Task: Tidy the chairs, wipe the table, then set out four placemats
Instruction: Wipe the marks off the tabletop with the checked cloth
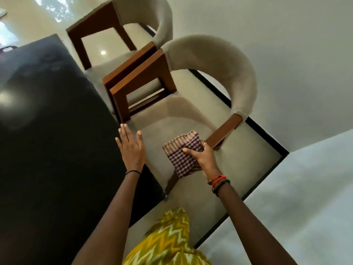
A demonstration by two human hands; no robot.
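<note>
A dark glossy table (pixel 47 121) fills the left of the view. Beside its right edge stand two chairs with wooden frames and curved beige backs: a near chair (pixel 219 66) and a far chair (pixel 152 14). My right hand (pixel 203 156) grips a folded purple-and-white checked cloth (pixel 181 155) above the near chair's seat, close to its wooden armrest (pixel 223 131). My left hand (pixel 131 148) is open, fingers straight, held over the table's right edge without holding anything.
A pale wall (pixel 286 54) runs along the right with a black skirting strip (pixel 263 134) at its foot. The shiny cream floor (pixel 99 44) shows between the chair legs. My yellow patterned clothing (pixel 168 241) is at the bottom.
</note>
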